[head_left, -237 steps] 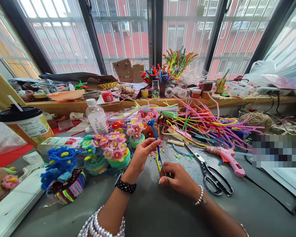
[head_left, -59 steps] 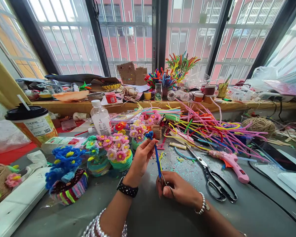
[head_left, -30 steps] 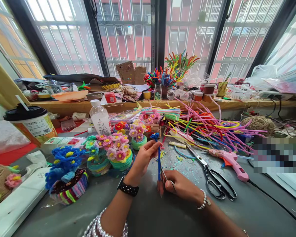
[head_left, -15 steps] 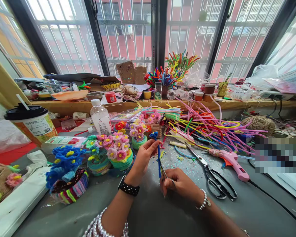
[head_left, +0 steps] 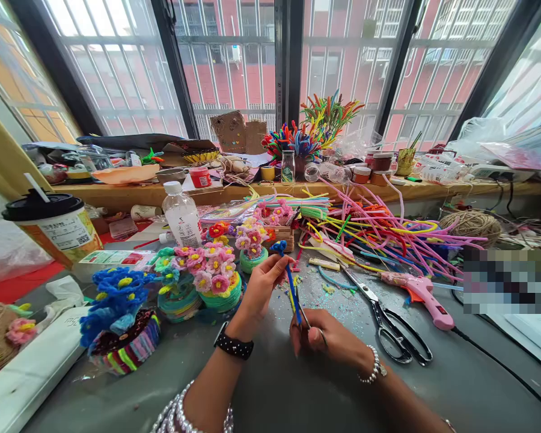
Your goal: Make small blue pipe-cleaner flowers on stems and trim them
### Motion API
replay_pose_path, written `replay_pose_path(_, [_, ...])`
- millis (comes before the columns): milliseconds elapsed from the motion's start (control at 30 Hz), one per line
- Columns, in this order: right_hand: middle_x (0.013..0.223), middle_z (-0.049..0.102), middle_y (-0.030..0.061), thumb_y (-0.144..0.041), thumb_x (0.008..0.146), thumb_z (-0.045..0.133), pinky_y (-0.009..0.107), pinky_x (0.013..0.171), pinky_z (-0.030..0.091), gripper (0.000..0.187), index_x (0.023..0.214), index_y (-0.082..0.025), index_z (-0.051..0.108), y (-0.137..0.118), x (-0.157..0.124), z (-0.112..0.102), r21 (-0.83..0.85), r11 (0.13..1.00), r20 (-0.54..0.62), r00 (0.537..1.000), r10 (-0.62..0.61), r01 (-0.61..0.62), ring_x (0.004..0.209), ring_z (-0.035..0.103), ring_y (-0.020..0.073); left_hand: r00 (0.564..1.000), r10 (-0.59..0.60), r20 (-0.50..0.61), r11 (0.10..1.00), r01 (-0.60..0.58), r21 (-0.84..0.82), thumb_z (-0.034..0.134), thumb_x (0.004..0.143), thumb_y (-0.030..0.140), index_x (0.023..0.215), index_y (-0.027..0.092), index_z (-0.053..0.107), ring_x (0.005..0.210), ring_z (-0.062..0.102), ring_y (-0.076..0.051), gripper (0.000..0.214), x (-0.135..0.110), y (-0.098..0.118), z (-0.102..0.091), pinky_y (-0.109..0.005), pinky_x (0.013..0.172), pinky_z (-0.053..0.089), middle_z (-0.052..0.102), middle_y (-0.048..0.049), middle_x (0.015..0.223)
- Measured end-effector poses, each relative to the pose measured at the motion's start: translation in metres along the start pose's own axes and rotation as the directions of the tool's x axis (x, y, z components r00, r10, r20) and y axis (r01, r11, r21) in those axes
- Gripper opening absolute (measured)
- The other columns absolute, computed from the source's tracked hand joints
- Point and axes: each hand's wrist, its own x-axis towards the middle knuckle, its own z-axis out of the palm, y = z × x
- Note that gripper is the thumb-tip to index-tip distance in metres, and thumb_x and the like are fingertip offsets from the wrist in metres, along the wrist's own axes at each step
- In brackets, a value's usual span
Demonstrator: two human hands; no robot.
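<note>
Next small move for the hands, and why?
Probably a light snip: the right hand could close the small scissors on the blue pipe-cleaner stem. Their blades look parted and sit at its lower part, while the left hand pinches it higher up, just under the blue tuft. Actual blade contact is hard to tell.

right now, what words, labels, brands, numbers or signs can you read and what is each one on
No text is clear enough to quote.
Lidded drink cup: label print and a square code, too small to read.
Clear plastic bottle: small label print and a square code, unreadable.
Red jar: label too blurred.
Long white box: dark marking near its far end, not certain enough to quote.
</note>
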Motion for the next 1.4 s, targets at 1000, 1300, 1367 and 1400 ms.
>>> replay_pose_path(1000, [0.048, 0.044, -0.0004, -0.073, 0.063, 0.03, 0.022, 0.051, 0.032, 0.064, 0.04, -0.015, 0.044, -0.0029, 0.0023, 0.0056, 0.038, 0.996, -0.149, 0.986, 0.081, -0.076, 0.051, 0.042, 0.0097, 0.998, 0.004, -0.062, 0.996, -0.01, -0.088, 0.069, 0.054, 0.03, 0.064, 0.015, 0.065, 0.05, 0.039, -0.003, 0.018, -0.0019, 0.0048, 0.0011, -0.015, 0.048, 0.032, 0.054, 0.0028, 0.06])
replay_pose_path(1300, [0.048, 0.042, -0.0005, -0.074, 0.06, 0.032, 0.023, 0.049, 0.029, 0.063, 0.04, -0.015, 0.041, -0.0068, 0.0015, 0.0069, 0.039, 0.998, -0.158, 0.985, 0.062, -0.056, 0.05, 0.039, 0.0096, 0.999, 0.041, -0.02, 0.995, -0.042, -0.087, 0.069, 0.055, 0.03, 0.061, 0.015, 0.066, 0.052, 0.04, -0.004, 0.016, -0.0042, 0.0059, 0.0006, -0.016, 0.05, 0.032, 0.056, 0.0022, 0.06])
replay_pose_path(1367, [0.046, 0.042, -0.001, -0.073, 0.06, 0.036, 0.022, 0.048, 0.029, 0.061, 0.039, -0.015, 0.039, -0.0045, 0.0023, 0.0084, 0.018, 0.997, -0.208, 0.975, 0.081, -0.079, 0.048, 0.038, 0.0092, 0.998, 0.048, -0.028, 0.993, -0.051, -0.11, 0.068, 0.055, 0.03, 0.062, 0.016, 0.066, 0.051, 0.039, -0.003, 0.016, -0.0032, 0.0054, -0.0003, -0.015, 0.049, 0.032, 0.055, 0.0024, 0.06])
replay_pose_path(1400, [0.045, 0.042, -0.0012, -0.071, 0.06, 0.039, 0.022, 0.047, 0.029, 0.06, 0.038, -0.016, 0.038, -0.0031, 0.0027, 0.0094, 0.004, 0.996, -0.242, 0.966, 0.091, -0.093, 0.047, 0.038, 0.009, 0.998, 0.053, -0.036, 0.991, -0.057, -0.124, 0.068, 0.055, 0.03, 0.063, 0.016, 0.066, 0.05, 0.039, -0.003, 0.016, -0.0027, 0.0052, -0.0009, -0.015, 0.049, 0.032, 0.055, 0.0026, 0.06])
